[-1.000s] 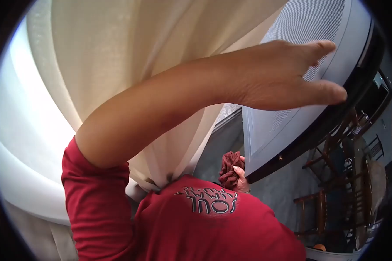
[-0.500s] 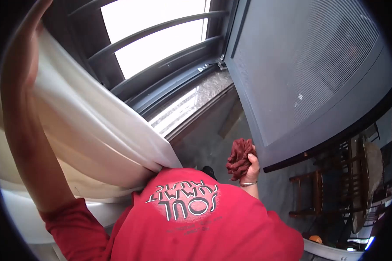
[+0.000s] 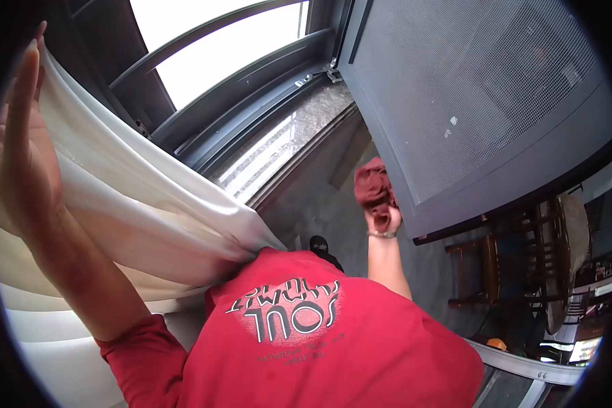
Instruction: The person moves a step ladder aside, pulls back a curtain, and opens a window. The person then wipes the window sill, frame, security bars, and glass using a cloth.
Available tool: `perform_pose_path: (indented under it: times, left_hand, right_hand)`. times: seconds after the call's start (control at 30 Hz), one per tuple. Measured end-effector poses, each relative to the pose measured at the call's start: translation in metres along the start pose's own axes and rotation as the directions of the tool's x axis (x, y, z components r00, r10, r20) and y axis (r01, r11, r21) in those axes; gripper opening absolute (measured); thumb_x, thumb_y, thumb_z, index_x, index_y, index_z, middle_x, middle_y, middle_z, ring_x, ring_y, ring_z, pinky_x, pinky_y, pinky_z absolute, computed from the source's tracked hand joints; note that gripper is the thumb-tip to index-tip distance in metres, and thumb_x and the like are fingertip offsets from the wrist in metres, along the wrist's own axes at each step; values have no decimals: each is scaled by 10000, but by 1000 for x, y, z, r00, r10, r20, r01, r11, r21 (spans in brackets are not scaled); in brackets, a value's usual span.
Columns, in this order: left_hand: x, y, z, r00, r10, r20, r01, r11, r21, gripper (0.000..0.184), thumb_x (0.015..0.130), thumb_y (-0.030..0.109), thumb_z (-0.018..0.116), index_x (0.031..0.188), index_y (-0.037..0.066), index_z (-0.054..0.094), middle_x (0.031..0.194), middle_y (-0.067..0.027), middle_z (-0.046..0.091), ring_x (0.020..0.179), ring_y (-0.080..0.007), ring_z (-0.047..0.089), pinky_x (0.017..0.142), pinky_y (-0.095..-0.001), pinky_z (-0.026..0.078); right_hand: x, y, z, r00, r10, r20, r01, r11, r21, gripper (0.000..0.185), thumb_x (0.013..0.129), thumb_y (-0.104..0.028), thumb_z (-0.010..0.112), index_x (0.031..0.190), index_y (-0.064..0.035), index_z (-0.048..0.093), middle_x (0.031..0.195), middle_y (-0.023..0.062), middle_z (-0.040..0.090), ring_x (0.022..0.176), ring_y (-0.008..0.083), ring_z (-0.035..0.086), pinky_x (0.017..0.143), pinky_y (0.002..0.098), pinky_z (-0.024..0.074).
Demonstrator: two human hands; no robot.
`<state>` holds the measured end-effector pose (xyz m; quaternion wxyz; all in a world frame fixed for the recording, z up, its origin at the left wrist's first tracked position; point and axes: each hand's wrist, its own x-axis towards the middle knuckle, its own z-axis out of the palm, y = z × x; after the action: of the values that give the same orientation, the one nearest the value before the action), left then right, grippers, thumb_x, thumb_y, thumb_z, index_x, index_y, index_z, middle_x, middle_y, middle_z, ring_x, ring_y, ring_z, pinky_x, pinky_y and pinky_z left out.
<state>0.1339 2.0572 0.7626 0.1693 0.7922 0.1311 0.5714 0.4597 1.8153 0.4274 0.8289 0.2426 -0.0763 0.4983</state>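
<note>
My left hand is raised at the far left, fingers stretched upward, beside the pale curtain; whether it presses on the fabric I cannot tell. A crumpled dark red cloth is in my right hand, which is partly covered by it and slightly blurred. That hand is close to the lower edge of a grey-framed mesh screen panel, which stands swung open on the right. Whether the cloth touches the frame is unclear.
A bright window with dark curved bars is ahead, above a speckled stone sill. Wooden chairs stand at the right beyond the panel. A white rail with a small orange object is at lower right.
My right hand has moved up and forward with the cloth, the forearm now stretched out. My left hand has come lower, so its fingers now show. The view has shifted slightly.
</note>
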Motion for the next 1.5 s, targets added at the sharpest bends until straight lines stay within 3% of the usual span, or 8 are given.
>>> perform_pose_path:
  times: [0.23,0.37,0.6,0.87,1.0,1.1,1.17,1.5]
  left_hand:
    - [-5,-35,16,981,182,-72,-168,973,160,492,871,403,525,1320,223,431,1360,-80,441,1298,-272,357,1070,-527,221]
    - [-12,-34,9,982,178,-58,-161,962,219,502,875,395,525,1326,201,420,1359,-87,440,1295,-273,361,1075,-509,226]
    - [-24,-20,-6,993,107,-45,-94,969,226,514,881,369,534,1341,183,400,1366,-86,431,1298,-262,356,1081,-483,235]
    - [-27,-44,17,985,170,-39,-159,968,194,477,907,269,514,1340,100,402,1345,-118,447,1277,-259,386,1088,-421,250]
    - [-22,-44,21,979,203,-36,-192,961,200,463,906,258,517,1328,95,419,1339,-121,454,1276,-265,387,1091,-424,240]
    - [-18,-42,24,977,212,-34,-204,966,157,444,902,251,525,1307,89,446,1319,-126,474,1266,-272,401,1088,-420,247]
    - [-16,-43,25,966,253,-43,-243,956,166,432,891,239,550,1287,84,470,1297,-125,495,1247,-265,426,1077,-409,273]
    - [-18,-34,14,963,270,-2,-261,932,251,468,892,384,514,1297,158,460,1324,-109,474,1250,-277,423,1045,-471,311]
  right_hand:
    - [66,17,6,825,-494,-276,448,868,-216,282,845,-283,508,1015,-86,618,1013,55,613,983,186,547,841,403,452]
    - [121,-42,-61,994,-102,-32,106,912,395,343,864,-270,459,1132,-91,576,1138,63,579,1117,226,493,988,454,356]
    - [182,-17,-45,866,-383,-322,413,910,28,459,927,-325,294,1221,-50,514,1273,123,505,1181,327,458,984,543,348]
    - [165,-15,-57,977,180,111,-162,975,-155,381,866,-317,437,1066,-27,581,1059,87,592,969,219,547,829,375,474]
    - [161,12,-63,958,-243,-153,87,754,-652,339,863,-227,564,1126,-14,554,1168,94,568,1081,216,536,927,339,442]
    - [184,44,-9,816,-550,175,104,-158,-982,368,807,-86,622,1158,-15,543,1164,161,552,1058,226,541,912,324,429]
    - [210,29,2,734,-276,620,-19,-922,-388,360,747,-104,647,1103,-113,595,1049,163,520,975,320,532,876,379,444]
    - [245,49,51,906,-423,17,-303,-620,724,291,826,-177,521,1049,-36,645,1147,272,519,952,394,584,741,445,523]
